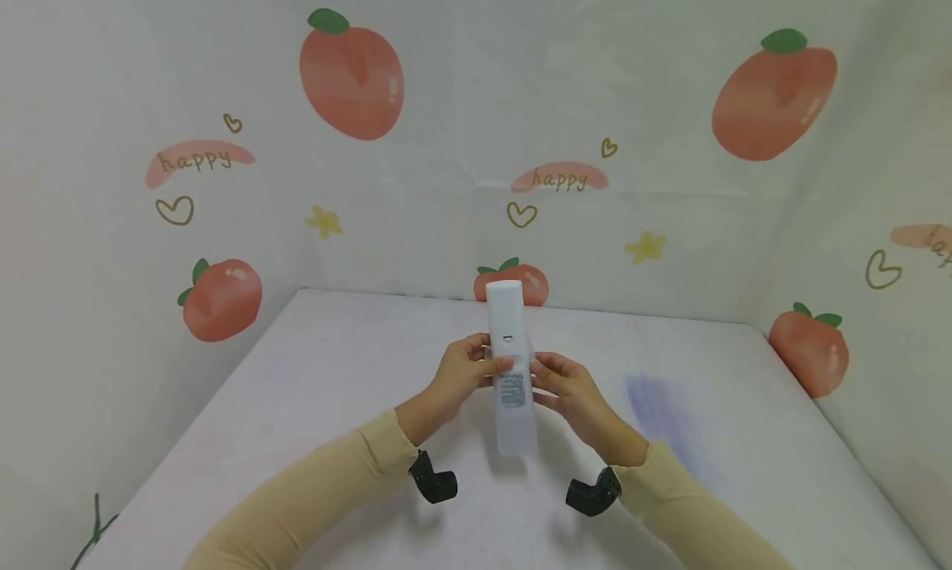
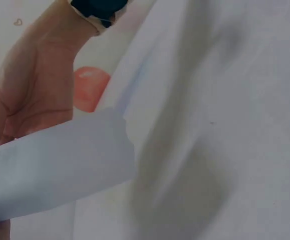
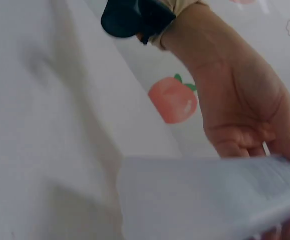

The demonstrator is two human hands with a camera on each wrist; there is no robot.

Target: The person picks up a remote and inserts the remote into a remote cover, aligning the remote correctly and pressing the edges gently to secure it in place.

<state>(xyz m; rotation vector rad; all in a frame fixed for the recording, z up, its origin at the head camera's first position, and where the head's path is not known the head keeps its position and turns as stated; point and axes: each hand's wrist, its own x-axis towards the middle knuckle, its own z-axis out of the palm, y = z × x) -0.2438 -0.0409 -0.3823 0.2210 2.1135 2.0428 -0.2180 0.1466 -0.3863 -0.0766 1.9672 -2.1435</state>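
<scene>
A long white remote control, its back with a small latch slot and a printed label facing the head camera, is held up above the table. A cloudy, see-through sleeve reaches past its lower end. My left hand grips it from the left, thumb across the front and fingers behind. At the right edge, my right hand pinches it between thumb and fingers. Both wrist views show the sleeve's pale loose end near the palms; most fingertips are hidden there.
Beneath the hands lies a white table with a bluish smudge on the right. A white sheet printed with fruit hangs behind it and along the sides. Black wrist cameras sit under both forearms.
</scene>
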